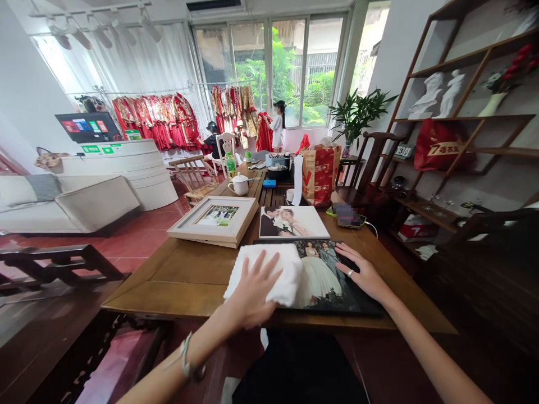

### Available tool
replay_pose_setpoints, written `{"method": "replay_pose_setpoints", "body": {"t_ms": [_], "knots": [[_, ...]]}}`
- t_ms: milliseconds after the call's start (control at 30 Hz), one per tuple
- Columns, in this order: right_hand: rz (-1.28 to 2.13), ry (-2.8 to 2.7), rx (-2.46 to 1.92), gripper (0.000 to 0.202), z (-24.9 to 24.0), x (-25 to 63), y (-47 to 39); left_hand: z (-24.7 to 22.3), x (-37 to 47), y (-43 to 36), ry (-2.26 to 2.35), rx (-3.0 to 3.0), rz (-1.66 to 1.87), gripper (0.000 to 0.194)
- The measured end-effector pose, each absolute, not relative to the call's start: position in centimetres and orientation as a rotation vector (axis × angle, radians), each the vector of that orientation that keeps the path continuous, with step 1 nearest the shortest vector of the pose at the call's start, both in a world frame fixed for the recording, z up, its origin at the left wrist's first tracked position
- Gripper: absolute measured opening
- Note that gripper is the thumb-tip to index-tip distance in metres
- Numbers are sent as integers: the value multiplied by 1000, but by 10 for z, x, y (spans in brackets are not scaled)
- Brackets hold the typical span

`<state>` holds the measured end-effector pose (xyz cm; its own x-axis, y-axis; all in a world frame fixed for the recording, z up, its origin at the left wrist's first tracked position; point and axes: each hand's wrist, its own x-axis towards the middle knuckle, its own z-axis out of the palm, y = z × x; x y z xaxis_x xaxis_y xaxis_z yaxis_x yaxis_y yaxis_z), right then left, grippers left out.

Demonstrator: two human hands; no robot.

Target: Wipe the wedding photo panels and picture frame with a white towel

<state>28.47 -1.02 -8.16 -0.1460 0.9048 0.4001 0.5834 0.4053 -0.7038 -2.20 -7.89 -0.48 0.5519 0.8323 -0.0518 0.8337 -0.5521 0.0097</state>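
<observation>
A large dark wedding photo panel lies flat at the near edge of the wooden table. Across its left part is a folded white cloth, and my left hand rests flat on it with the fingers spread. The cloth hides that side of the picture. My right hand, with a ring on one finger, lies on the panel's right side, fingers stretched out. Just beyond the panel is a smaller wedding photo print. Stacked light wooden picture frames sit to the left of it.
A phone with a white cable lies at the right. Farther back stand a red and brown paper bag, a white teapot and a green bottle. Dark wooden chairs flank the table. A person stands by hanging red garments.
</observation>
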Motion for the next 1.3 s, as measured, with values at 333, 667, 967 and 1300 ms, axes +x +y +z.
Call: {"method": "replay_pose_setpoints", "body": {"t_ms": [333,667,967,1300], "knots": [[469,-1839,-1273,41,-79,283,-11,-6,-15,-76,1437,2767,-63,67],[494,-1835,-1286,42,-81,285,-11,-8,-2,4,1748,2649,28,55],[467,-1842,-1284,41,-81,283,-11,-15,4,-129,1423,2714,-33,93],[466,-1838,-1280,41,-79,282,-12,-9,3,-49,1517,2746,41,61]]}}
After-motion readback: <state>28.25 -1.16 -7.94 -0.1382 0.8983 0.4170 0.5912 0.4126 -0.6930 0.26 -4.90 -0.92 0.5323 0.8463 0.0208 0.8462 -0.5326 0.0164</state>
